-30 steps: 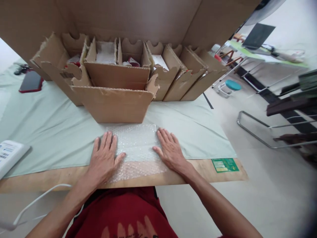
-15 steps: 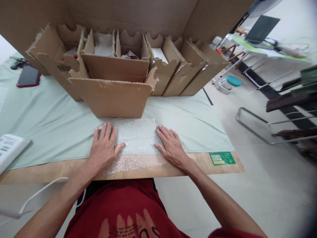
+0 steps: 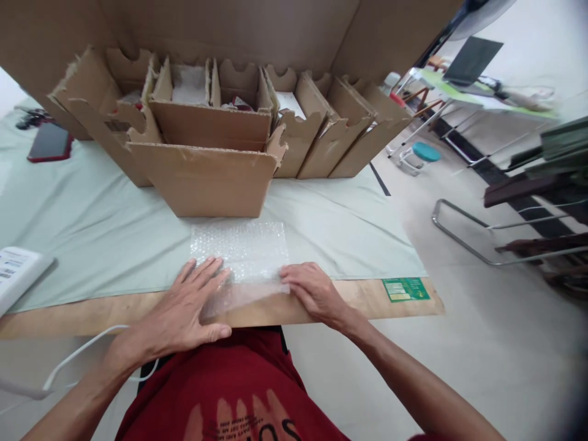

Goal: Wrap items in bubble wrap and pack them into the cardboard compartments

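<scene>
1. Got bubble wrap (image 3: pixel 241 251) dead centre, spread flat on green cloth (image 3: pixel 92 226), near end running past the cloth onto bare wood of bench (image 3: pixel 73 313).
2. Pressing its near-left corner w/ left hand (image 3: pixel 186 309): palm down, fingers straight and apart, nothing gripped.
3. Touching near-right corner w/ right hand (image 3: pixel 312 291): fingers curled down onto the edge. Can't tell if pinched or just resting.
4. Just past wrap's far edge, close to touching: open cardboard box (image 3: pixel 206 180), front wall facing this way.
5. Behind that, row of cardboard compartments (image 3: pixel 303 138) w/ scalloped rims, white and red bits inside a few. Big cardboard sheet (image 3: pixel 229 30) standing at the back.
6. Far left on cloth: red phone (image 3: pixel 48 141). Nearer left: white device (image 3: pixel 18 272) w/ label, half out of shot.
7. Hanging below bench edge, left side: white cable (image 3: pixel 82 352).
8. Out to the right of right hand, on the wood: small green card (image 3: pixel 407 289).
9. Off the bench to the R: stool w/ teal seat (image 3: pixel 425 152), metal chair frame (image 3: pixel 459 242) on floor.
10. Bottom of shot: red shirt (image 3: pixel 229 398).
</scene>
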The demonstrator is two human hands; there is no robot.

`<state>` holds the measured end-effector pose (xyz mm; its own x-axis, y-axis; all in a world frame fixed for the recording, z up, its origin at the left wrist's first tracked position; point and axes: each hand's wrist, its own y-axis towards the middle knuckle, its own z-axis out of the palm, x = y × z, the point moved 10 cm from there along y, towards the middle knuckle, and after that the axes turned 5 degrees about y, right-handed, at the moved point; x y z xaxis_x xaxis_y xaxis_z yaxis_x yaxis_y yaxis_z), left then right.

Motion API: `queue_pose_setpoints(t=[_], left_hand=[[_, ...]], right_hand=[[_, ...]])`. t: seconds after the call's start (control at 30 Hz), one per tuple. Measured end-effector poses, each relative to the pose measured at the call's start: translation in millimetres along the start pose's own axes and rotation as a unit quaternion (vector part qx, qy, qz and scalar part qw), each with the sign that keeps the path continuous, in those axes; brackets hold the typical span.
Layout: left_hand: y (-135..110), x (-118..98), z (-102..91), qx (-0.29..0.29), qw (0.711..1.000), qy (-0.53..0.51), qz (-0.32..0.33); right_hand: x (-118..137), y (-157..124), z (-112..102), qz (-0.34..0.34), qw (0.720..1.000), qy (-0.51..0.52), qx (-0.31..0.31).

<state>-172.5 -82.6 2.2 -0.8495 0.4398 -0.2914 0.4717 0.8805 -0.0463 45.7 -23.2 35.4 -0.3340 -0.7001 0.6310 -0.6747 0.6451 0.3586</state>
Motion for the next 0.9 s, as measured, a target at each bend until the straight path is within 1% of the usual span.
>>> queue_pose_setpoints(t=[0.03, 0.07, 0.13, 0.17, 0.2, 0.27, 0.3, 0.33, 0.37, 0.43, 0.5, 0.63, 0.77, 0.83, 0.9], left_hand=[[-4.9, 4.9, -3.9, 0.005, 0.999, -0.032, -0.012], [-9.5, 10.3, -7.7, 0.007, 0.997, -0.067, -0.028], [-15.6, 23.6, -15.0, -0.016, 0.987, -0.141, -0.081], [-16.6, 31.7, -18.4, -0.043, 0.977, -0.174, -0.119], [-16.7, 39.8, -21.2, -0.077, 0.964, -0.199, -0.161], [-15.0, 52.5, -23.7, -0.147, 0.932, -0.226, -0.244], [-13.3, 56.0, -23.5, -0.174, 0.916, -0.233, -0.276], [-10.4, 57.5, -22.3, -0.193, 0.903, -0.241, -0.298], [-7.1, 58.0, -20.6, -0.203, 0.894, -0.249, -0.313], [-2.6, 59.4, -18.6, -0.214, 0.881, -0.255, -0.335], [-2.5, 62.7, -18.8, -0.223, 0.874, -0.244, -0.355], [-5.6, 68.8, -16.7, -0.226, 0.871, -0.218, -0.378], [-5.0, 67.9, -18.4, -0.246, 0.884, -0.148, -0.368], [-1.8, 63.0, -21.2, -0.254, 0.896, -0.096, -0.35], [2.5, 56.2, -23.8, -0.252, 0.909, -0.042, -0.33]], right_hand=[[-8.3, 1.8, -5.4, 0.052, 0.997, 0.057, -0.024], [-17.6, 2.0, -9.4, 0.107, 0.987, 0.114, -0.045], [-34.7, -0.2, -11.3, 0.208, 0.95, 0.221, -0.072], [-41.8, -1.7, -9.9, 0.247, 0.928, 0.267, -0.082], [-48.0, -3.1, -7.6, 0.278, 0.905, 0.308, -0.091], [-58.2, -5.7, -2.3, 0.32, 0.866, 0.37, -0.103], [-61.6, -6.5, -0.1, 0.33, 0.853, 0.39, -0.104], [-63.4, -6.6, 1.2, 0.331, 0.846, 0.404, -0.102], [-63.8, -6.1, 1.6, 0.326, 0.845, 0.413, -0.098], [-62.8, -5.0, 1.4, 0.315, 0.853, 0.409, -0.081], [-63.3, -4.7, -0.5, 0.316, 0.867, 0.378, -0.075], [-64.4, 1.7, -2.9, 0.311, 0.901, 0.291, -0.081], [-65.7, 9.9, -1.3, 0.297, 0.93, 0.2, -0.088], [-65.9, 12.3, -1.5, 0.293, 0.945, 0.123, -0.082], [-64.6, 14.8, -1.4, 0.281, 0.957, 0.037, -0.062]])
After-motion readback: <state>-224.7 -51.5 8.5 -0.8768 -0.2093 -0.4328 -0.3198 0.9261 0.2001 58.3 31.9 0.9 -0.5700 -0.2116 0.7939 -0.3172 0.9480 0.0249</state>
